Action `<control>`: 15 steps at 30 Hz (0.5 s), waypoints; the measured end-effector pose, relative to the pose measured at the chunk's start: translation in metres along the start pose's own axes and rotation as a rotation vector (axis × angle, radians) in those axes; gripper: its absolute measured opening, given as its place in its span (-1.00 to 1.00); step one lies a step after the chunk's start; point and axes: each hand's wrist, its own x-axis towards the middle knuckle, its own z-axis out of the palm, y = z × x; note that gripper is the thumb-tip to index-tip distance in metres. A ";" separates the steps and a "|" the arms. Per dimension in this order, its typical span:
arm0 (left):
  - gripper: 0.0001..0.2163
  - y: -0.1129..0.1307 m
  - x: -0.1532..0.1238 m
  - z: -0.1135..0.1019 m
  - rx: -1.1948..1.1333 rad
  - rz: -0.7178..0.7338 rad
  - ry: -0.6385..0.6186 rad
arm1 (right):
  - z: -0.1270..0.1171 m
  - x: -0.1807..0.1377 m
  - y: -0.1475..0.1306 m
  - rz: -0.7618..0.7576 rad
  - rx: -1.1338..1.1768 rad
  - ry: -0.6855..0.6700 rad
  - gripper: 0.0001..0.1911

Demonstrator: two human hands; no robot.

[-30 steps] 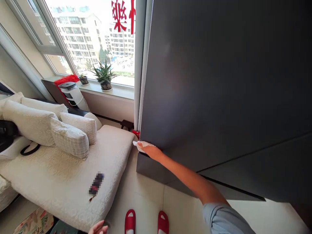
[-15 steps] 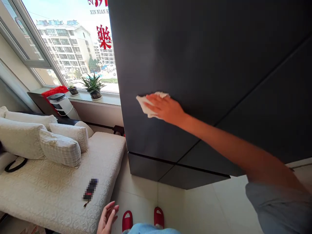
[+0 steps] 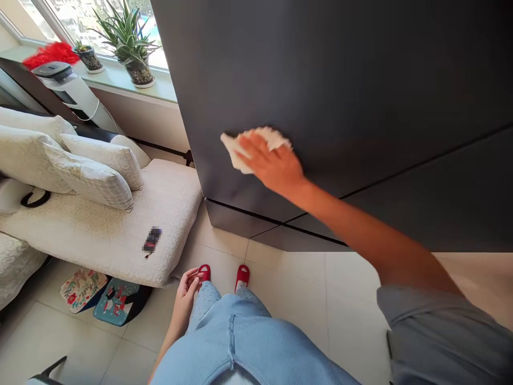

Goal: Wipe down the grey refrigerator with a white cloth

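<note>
My right hand (image 3: 272,166) presses a white cloth (image 3: 244,147) flat against the side of a tall dark grey cabinet (image 3: 360,91), a little above the cabinet's lower seam. The fingers lie over the cloth and hold it to the panel. My left hand (image 3: 185,291) hangs low beside my leg with its fingers loosely curled and nothing in it. My feet wear red slippers (image 3: 242,274) on the pale tiled floor.
A cream sofa (image 3: 104,235) with cushions stands to the left, with a small dark object (image 3: 152,240) lying on its seat. Potted plants (image 3: 132,48) and a white appliance (image 3: 72,88) stand by the window sill. Two patterned bags (image 3: 100,297) lie under the sofa's edge.
My right hand moved with the cloth from the cabinet's lower front corner up onto the panel. The view has tilted down, showing my legs and left hand.
</note>
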 end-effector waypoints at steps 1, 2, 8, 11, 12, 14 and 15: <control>-0.34 -0.005 -0.002 -0.002 -0.001 -0.014 0.023 | 0.017 -0.021 -0.004 -0.046 -0.001 -0.124 -0.43; -0.34 -0.011 -0.003 -0.005 -0.002 -0.027 0.043 | 0.036 -0.043 -0.008 -0.073 -0.014 -0.227 -0.38; -0.29 -0.054 -0.015 -0.026 -0.031 -0.118 0.177 | 0.155 -0.144 -0.023 -0.170 -0.097 -0.840 -0.24; -0.27 -0.072 -0.025 -0.025 -0.034 -0.129 0.234 | 0.187 -0.157 -0.031 -0.242 -0.096 -0.917 -0.28; -0.27 -0.076 -0.028 -0.022 -0.028 -0.124 0.248 | 0.192 -0.159 -0.034 -0.262 -0.085 -0.921 -0.29; -0.26 -0.079 -0.034 -0.013 -0.014 -0.102 0.265 | 0.192 -0.160 -0.037 -0.291 -0.076 -0.929 -0.31; -0.26 -0.078 -0.035 -0.007 -0.008 -0.087 0.265 | 0.186 -0.160 -0.037 -0.292 -0.081 -0.929 -0.32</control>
